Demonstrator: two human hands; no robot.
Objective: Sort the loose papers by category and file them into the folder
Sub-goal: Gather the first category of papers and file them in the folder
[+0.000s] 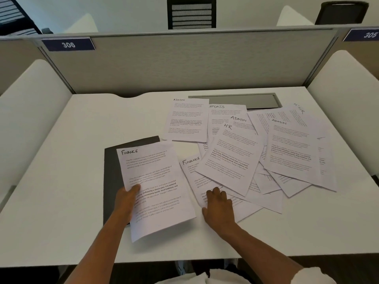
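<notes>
My left hand (pixel 125 202) grips the left edge of a sheet headed FINANCE (pixel 158 181), held slightly raised over a dark grey folder (pixel 111 167) lying closed on the white desk. My right hand (pixel 219 208) rests fingers-down on a second FINANCE sheet (pixel 191 167), which is partly tucked under an HR sheet (pixel 229 156). To the right and behind spreads a loose overlapping pile: an ADMIN sheet (pixel 187 119), a SPORTS sheet (pixel 217 113), further ADMIN sheets (pixel 291 148) and another HR sheet (pixel 299 113).
The white desk (pixel 71 160) is boxed in by a grey partition (pixel 184 62) at the back and white side panels. A grey cable-tray lid (pixel 242 101) sits at the back behind the papers. Black chairs stand beyond the partition.
</notes>
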